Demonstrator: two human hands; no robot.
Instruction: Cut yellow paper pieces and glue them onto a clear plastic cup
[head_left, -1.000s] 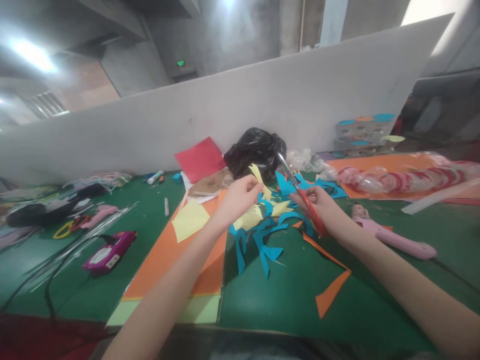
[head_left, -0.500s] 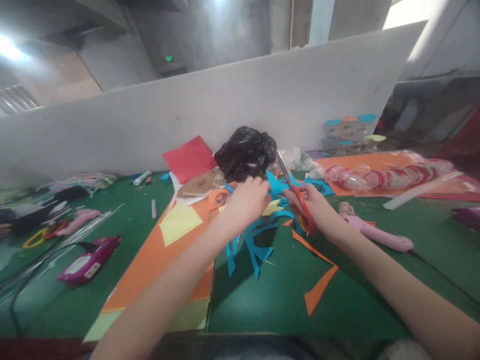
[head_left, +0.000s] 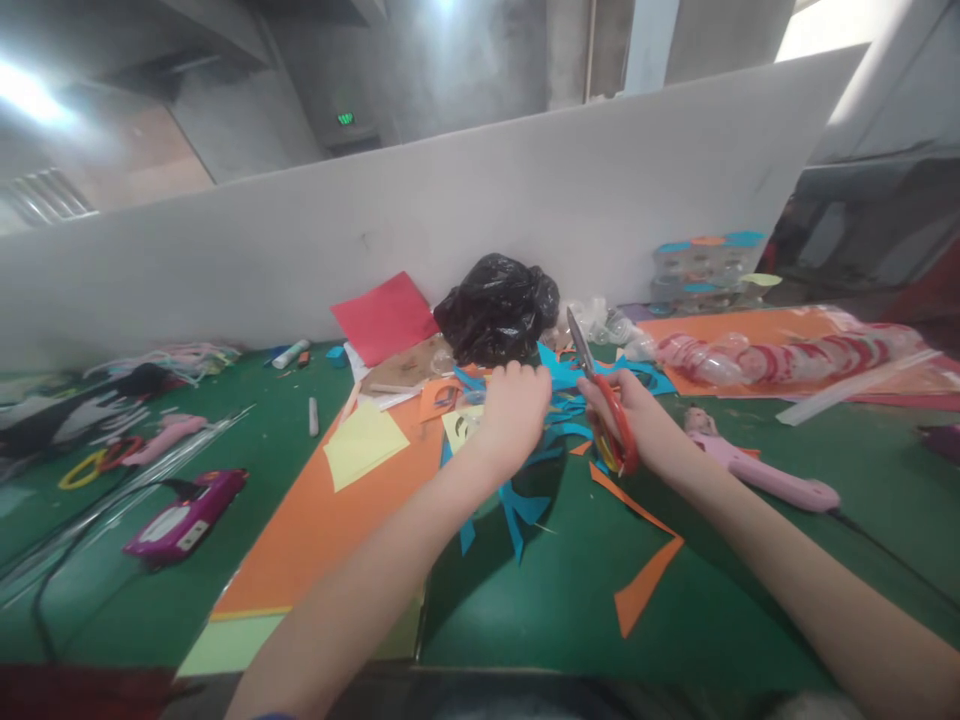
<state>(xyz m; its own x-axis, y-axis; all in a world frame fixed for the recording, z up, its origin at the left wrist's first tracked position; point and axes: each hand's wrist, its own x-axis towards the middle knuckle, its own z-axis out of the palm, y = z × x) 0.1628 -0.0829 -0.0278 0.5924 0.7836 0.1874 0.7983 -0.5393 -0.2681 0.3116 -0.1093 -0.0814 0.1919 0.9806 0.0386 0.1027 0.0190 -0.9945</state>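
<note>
My right hand (head_left: 634,420) is closed on red-handled scissors (head_left: 600,400), whose blades point up and away. My left hand (head_left: 517,405) is down among blue paper scraps (head_left: 525,505) and yellow scraps (head_left: 459,428) on the green table (head_left: 712,600). Its fingers are curled over the pile, and what they grip is hidden. A large orange sheet (head_left: 322,540) lies under my left forearm, with a yellow piece (head_left: 364,445) on it.
A black plastic bag (head_left: 499,305) and a red sheet (head_left: 386,315) lie against the white partition (head_left: 450,230). A pink glue gun (head_left: 757,470) is at the right, a magenta tool (head_left: 184,520) with cables at the left. Orange offcuts (head_left: 645,585) lie in front.
My left hand has dropped from holding up a yellow piece to the scrap pile. The scissors stayed in my right hand.
</note>
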